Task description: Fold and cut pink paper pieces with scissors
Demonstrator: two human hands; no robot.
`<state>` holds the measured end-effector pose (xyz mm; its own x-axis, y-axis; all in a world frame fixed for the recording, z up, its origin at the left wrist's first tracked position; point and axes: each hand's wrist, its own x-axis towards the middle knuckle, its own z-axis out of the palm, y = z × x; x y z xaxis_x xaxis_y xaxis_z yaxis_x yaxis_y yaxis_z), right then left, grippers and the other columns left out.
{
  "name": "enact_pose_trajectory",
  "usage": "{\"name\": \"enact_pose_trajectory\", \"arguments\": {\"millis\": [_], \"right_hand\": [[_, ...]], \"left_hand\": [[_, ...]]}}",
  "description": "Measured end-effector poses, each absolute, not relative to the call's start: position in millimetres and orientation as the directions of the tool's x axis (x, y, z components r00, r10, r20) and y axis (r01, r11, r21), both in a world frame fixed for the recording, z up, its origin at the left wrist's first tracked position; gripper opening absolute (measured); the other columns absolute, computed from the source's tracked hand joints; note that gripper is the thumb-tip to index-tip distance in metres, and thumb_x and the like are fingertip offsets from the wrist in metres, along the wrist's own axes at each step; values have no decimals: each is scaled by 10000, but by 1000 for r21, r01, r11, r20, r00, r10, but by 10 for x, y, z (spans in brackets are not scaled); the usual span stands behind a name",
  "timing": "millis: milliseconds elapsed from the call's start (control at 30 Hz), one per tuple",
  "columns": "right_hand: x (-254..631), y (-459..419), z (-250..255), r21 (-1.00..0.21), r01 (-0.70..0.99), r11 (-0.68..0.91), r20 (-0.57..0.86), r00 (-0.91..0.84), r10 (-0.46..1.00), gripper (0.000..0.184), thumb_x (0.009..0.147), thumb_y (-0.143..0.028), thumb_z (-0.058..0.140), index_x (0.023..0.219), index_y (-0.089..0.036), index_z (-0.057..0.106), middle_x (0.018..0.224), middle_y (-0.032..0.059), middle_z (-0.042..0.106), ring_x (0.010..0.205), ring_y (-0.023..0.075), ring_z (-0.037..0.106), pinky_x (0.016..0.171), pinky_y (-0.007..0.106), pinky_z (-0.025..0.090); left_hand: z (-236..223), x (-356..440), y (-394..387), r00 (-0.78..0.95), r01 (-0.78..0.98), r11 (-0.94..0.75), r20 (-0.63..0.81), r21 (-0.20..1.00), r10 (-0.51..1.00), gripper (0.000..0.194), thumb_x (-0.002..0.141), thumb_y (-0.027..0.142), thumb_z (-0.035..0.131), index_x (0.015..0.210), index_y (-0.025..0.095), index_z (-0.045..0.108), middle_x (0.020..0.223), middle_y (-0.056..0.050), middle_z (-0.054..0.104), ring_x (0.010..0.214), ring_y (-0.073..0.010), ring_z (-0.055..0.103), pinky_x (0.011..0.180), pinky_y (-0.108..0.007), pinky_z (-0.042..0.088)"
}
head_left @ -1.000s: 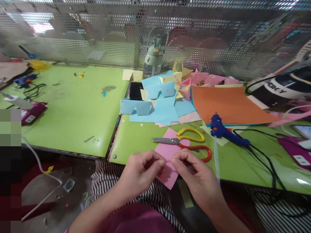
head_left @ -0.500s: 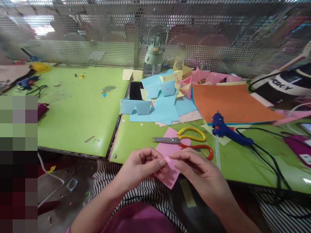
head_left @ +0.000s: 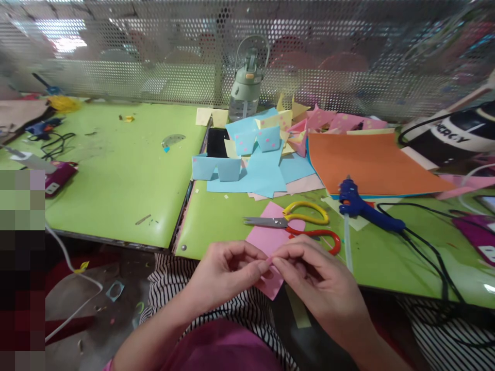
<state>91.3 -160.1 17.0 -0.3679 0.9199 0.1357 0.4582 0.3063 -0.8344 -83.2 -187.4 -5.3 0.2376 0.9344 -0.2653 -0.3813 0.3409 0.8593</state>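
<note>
My left hand (head_left: 235, 275) and my right hand (head_left: 319, 278) meet fingertip to fingertip at the table's front edge. Pinched between them is a small pink paper piece (head_left: 269, 261), mostly hidden by the fingers. Under the hands lies a pink sheet (head_left: 266, 234), its lower corner hanging past the edge. Scissors (head_left: 276, 222) with one yellow and one red handle rest across that sheet, blades pointing left. To the right, a blue glue gun (head_left: 365, 208) lies with a clear glue stick (head_left: 347, 242) sticking out.
Folded light-blue paper shapes (head_left: 216, 168) stand behind the scissors, near a black phone (head_left: 217, 143) and a green bottle (head_left: 247, 85). Orange sheets (head_left: 375, 162) lie at right. Black cables (head_left: 433, 257) run over the front edge. A perforated metal screen (head_left: 154, 56) closes the back.
My right fingertips have come in against the left ones and closed on the small pink piece, covering more of it. The view has shifted slightly.
</note>
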Motion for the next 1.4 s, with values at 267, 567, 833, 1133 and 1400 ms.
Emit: {"name": "enact_pose_trajectory", "arguments": {"millis": [267,567,833,1133,1400], "right_hand": [[977,-1566,173,-929,337,156,-31,-488,872,192,803,-407,689,907,-248,714,783,14,587,634,123,532,534,244,446],[951,-1599,148,-954,296,57,-82,-436,896,257,790,-456,690,933,-242,684,758,-5,564,588,111,482,506,237,418],[896,-1613,173,-849,480,222,54,-339,939,167,856,-362,604,752,-231,612,651,-10,544,557,121,477,507,245,416],[922,-1521,208,-825,491,279,7,-486,874,196,846,-367,584,704,-232,603,588,-22,538,494,104,451,436,226,382],[878,-1552,262,-597,576,559,200,-567,799,158,888,-282,554,740,-249,597,675,-11,638,550,112,554,464,233,419]], "left_hand": [[-117,-910,-1856,420,-363,485,-325,796,847,334,753,439,762,756,130,636,661,-42,724,532,-94,660,453,-145,430],[-113,-873,-1882,357,-337,437,-316,834,879,309,775,424,738,781,131,639,672,-40,716,559,-103,661,494,-167,468],[-114,-809,-1915,109,-98,129,-118,987,987,159,840,285,634,815,133,674,727,-48,708,625,-110,625,589,-212,489],[-89,-920,-1884,200,-78,219,-200,973,959,128,804,246,613,751,137,654,595,27,538,513,-61,399,483,-193,322],[-101,-930,-1884,212,2,194,-190,981,959,95,784,215,611,773,134,661,590,33,530,514,-66,390,485,-206,299]]}}
